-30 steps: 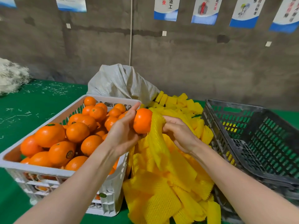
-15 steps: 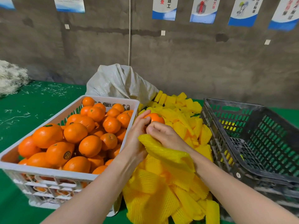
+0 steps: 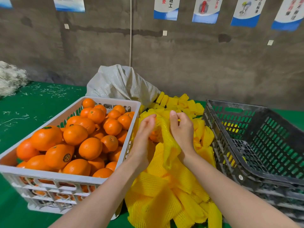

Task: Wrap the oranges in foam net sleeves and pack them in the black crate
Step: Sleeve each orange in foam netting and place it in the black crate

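Observation:
Between my two hands sits an orange [image 3: 154, 135], mostly covered by a yellow foam net sleeve [image 3: 166, 137] whose loose end hangs toward me. My left hand [image 3: 144, 135] cups the left side of the orange. My right hand [image 3: 181, 129] pinches the sleeve on its right side. A white crate [image 3: 105, 178] full of loose oranges [image 3: 74, 134] stands at the left. The black crate [image 3: 233, 142] stands at the right; a few yellow sleeves show through its slots.
A heap of yellow foam sleeves [image 3: 164, 195] fills the gap between the crates on the green table [image 3: 24, 112]. A grey woven sack [image 3: 121, 83] lies behind the heap. White shredded netting [image 3: 11, 78] sits far left. A concrete wall with posters rises behind.
The orange was bare in my left hand; both hands came down over the heap and the sleeve now covers most of it.

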